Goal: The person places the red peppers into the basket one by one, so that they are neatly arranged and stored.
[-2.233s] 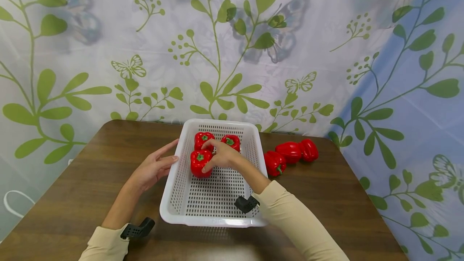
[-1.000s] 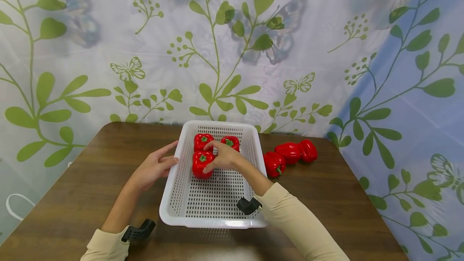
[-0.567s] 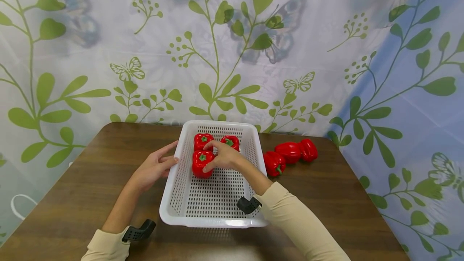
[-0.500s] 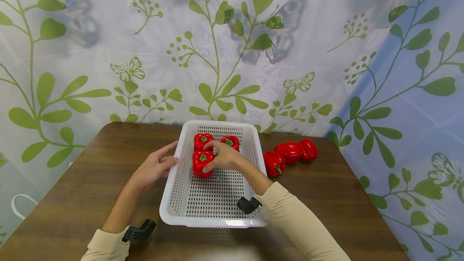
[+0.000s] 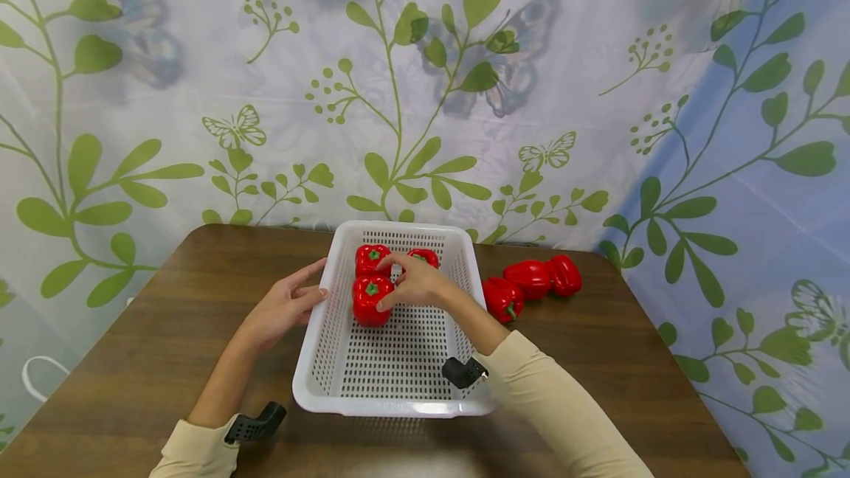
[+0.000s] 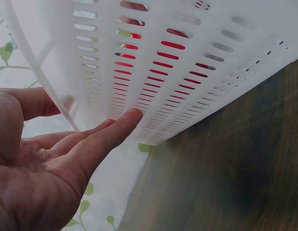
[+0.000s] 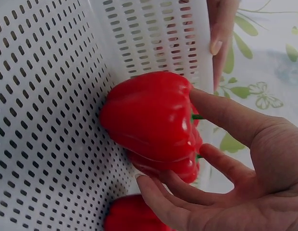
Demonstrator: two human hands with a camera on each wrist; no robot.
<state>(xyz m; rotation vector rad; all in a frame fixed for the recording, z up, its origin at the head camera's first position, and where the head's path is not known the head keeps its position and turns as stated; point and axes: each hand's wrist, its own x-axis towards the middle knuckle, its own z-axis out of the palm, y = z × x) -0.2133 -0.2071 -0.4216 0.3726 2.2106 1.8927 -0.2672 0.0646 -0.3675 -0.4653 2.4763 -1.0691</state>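
Observation:
Inside the white perforated plastic basket stand three red bell peppers with green stems. My right hand reaches into the basket around the front pepper, thumb by its near side and fingers spread loosely past it. In the right wrist view the thumb tip lies right at the edge of this pepper. Behind it stand the back left pepper and the back right pepper, the latter partly hidden by my hand. My left hand rests at the basket's left side, thumb at the rim, straight fingers against the outer wall.
Three more red bell peppers lie on the wooden table to the basket's right: a near one, a middle one and a far one. A curtain printed with leaves and butterflies hangs behind the table.
The front pepper has shifted slightly right and back within the basket. Since half a second ago my right hand has eased off it a little to the right; my left hand has stayed put.

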